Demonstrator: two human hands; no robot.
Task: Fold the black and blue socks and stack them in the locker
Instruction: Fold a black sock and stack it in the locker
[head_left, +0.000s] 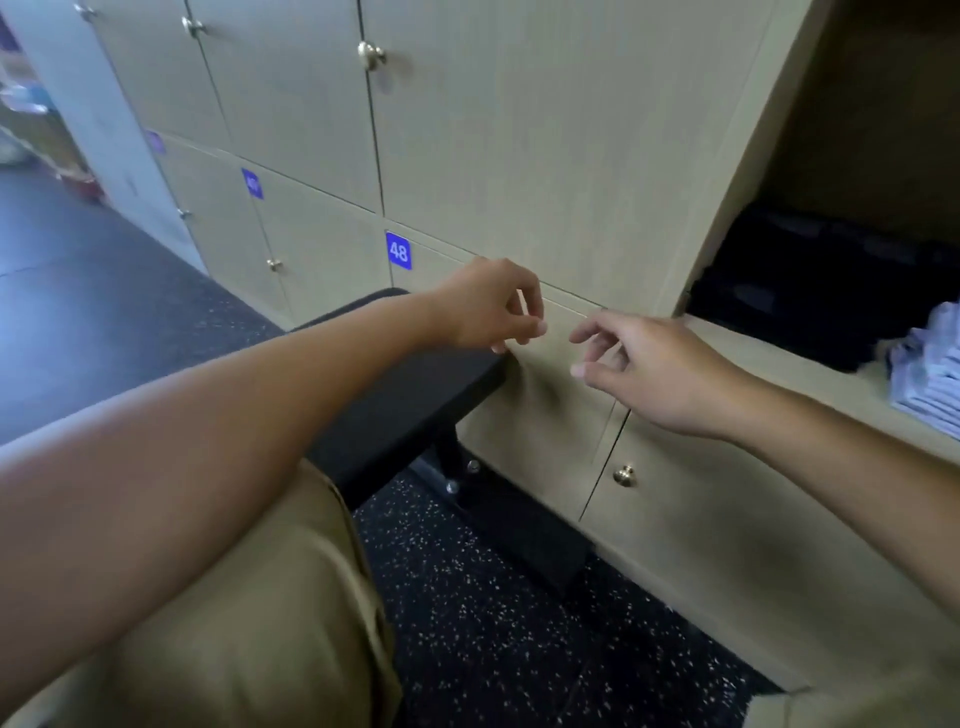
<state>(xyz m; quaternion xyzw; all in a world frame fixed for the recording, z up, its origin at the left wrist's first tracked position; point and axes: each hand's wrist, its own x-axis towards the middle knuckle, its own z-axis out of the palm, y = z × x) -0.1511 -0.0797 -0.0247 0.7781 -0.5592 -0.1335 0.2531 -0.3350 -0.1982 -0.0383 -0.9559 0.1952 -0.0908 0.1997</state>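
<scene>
Socks sit at the right edge of the frame inside the open locker (753, 348): a dark pile of black socks (810, 291) toward the back, and a pale blue folded stack (930, 379) in front, its long axis seemingly running away from the viewer, though blur leaves that uncertain. Both lie to the right of the hands. The right hand (660, 374) is nearer them, just left of the locker's opening, fingers loosely curled, holding nothing. The left hand (488, 306), mid-frame, hangs likewise empty, above a black bench (395, 374).
</scene>
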